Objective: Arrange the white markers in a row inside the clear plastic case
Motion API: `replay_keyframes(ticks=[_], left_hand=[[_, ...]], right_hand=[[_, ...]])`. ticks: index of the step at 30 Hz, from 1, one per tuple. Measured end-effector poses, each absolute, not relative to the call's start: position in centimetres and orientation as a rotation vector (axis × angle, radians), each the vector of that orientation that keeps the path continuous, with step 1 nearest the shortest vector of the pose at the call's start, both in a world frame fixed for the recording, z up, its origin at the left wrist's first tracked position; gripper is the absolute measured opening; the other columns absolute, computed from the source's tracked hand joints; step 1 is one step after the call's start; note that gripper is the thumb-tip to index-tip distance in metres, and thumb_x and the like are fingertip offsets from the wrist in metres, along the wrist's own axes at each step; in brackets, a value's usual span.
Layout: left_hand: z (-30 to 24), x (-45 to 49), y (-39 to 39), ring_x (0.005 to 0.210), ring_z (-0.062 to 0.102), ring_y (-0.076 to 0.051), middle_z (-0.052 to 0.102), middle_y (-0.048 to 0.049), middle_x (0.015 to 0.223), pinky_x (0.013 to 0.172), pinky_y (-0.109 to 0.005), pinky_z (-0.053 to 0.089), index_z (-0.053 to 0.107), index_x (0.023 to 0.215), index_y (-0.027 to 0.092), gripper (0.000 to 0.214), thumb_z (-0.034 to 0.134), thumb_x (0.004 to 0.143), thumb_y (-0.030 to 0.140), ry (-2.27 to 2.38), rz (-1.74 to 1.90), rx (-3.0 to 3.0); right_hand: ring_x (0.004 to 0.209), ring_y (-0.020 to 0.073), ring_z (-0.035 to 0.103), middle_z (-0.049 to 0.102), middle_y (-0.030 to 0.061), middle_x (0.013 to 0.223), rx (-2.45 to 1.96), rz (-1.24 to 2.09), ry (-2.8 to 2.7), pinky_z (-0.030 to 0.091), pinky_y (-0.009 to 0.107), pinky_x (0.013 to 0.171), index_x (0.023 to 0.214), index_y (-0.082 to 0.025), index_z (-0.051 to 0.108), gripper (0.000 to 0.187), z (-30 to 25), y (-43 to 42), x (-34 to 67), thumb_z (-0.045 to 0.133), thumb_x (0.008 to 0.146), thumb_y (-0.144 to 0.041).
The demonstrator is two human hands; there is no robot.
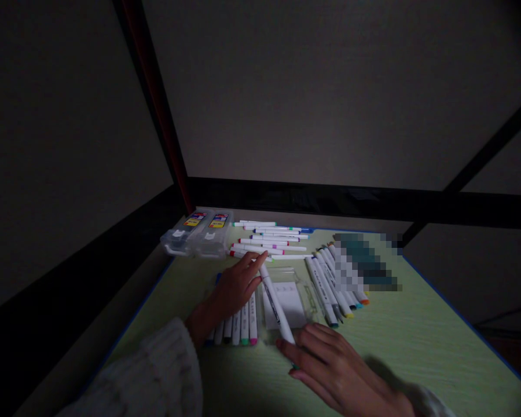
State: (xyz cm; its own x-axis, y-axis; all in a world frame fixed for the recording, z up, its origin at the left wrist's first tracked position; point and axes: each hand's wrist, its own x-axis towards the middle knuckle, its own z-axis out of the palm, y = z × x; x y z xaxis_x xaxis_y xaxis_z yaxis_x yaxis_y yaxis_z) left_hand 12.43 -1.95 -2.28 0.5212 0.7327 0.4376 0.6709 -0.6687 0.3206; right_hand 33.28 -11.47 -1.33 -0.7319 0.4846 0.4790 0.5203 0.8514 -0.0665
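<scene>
Just now the left hand (pixel 232 292), fingers loosely spread, touches the far end of a white marker (pixel 274 301); the right hand (pixel 334 365) pinches its near end.

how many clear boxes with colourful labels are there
2. Both sit side by side at the far left corner of the table: the left box and the right box, beside the far row of markers. The picture is dim, so another may be hidden.

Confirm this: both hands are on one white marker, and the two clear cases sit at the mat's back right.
Wrong side. The head view shows the two clear cases at the back left of the green mat. The left hand and right hand are indeed both on the white marker.
</scene>
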Motion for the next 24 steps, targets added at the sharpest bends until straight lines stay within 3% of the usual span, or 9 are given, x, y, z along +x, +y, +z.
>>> replay_keyframes(ticks=[7, 13, 24], left_hand=[[-2.5, 12.5, -1.9, 0.102, 0.052, -0.018, 0.051, -0.0088, 0.116, 0.088, -0.032, 0.044, 0.039, 0.122, 0.019, 0.045, 0.045, 0.078, 0.013, 1.204, 1.017, 2.572], [-3.1, 12.4, -1.6, 0.067, 0.056, -0.011, 0.058, -0.0011, 0.084, 0.060, -0.022, 0.049, 0.048, 0.106, 0.019, 0.033, 0.048, 0.074, 0.011, 1.298, 1.093, 2.381], [-4.0, 11.8, -0.6, 0.063, 0.053, -0.011, 0.056, 0.0001, 0.079, 0.058, -0.023, 0.046, 0.052, 0.098, 0.018, 0.028, 0.052, 0.070, 0.011, 1.313, 0.953, 2.363]], right_hand=[[0.074, 0.0162, 0.055, 0.062, 0.0043, 0.082, -0.775, -0.028, -2.585, 0.045, 0.032, 0.070, 0.111, -0.017, 0.051, 0.031, -1.9, -11.3, 33.2, 0.030, 0.093, -0.030], [0.079, 0.0163, 0.054, 0.062, 0.0045, 0.086, -0.813, 0.042, -2.621, 0.043, 0.032, 0.074, 0.115, -0.019, 0.049, 0.029, -2.3, -11.2, 33.2, 0.034, 0.092, -0.027], [0.080, 0.0172, 0.054, 0.063, 0.0024, 0.086, -0.926, 0.142, -2.579, 0.042, 0.032, 0.075, 0.118, -0.020, 0.048, 0.034, -3.2, -11.1, 32.8, 0.040, 0.089, -0.033]])
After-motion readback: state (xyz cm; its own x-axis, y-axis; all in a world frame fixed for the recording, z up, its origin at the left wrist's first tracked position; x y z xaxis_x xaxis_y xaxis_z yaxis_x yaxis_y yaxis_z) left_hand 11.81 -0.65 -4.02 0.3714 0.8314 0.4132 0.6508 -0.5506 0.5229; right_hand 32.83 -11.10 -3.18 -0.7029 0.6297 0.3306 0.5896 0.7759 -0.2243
